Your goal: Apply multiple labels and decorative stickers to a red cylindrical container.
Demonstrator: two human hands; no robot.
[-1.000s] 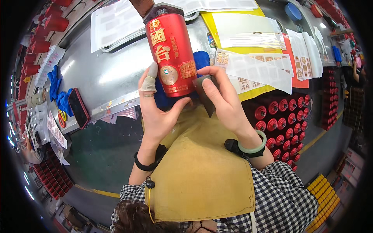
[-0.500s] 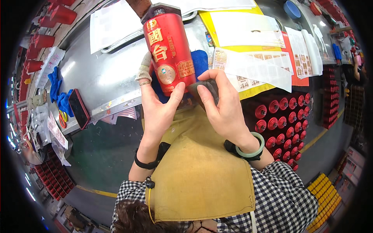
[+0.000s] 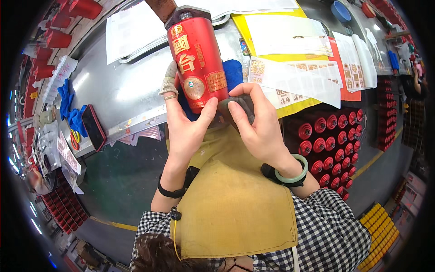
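A red bottle with gold lettering and a round gold seal lies on the bench, its base toward me. Its neck meets a dark angular metal piece at the far end. My left hand is closed around the bottle's base, thumb on the near edge; one finger wears a pale fabric cover. In my right hand a dark grey pad is pinched between thumb and forefinger, close beside the base's right edge. Part of the pad is hidden by the fingers. Beneath the bottle a blue cloth shows.
Sheets of gold stickers and white paper lie on the right over yellow sheets. Left on the bench are a phone and blue gloves or cloths. Several red bottles stand in rows below on the right.
My right thumb and forefinger have shifted slightly, and the dark grey pad looks more bunched beside the bottle's base. The left hand keeps its hold, and the bottle stays nearly still.
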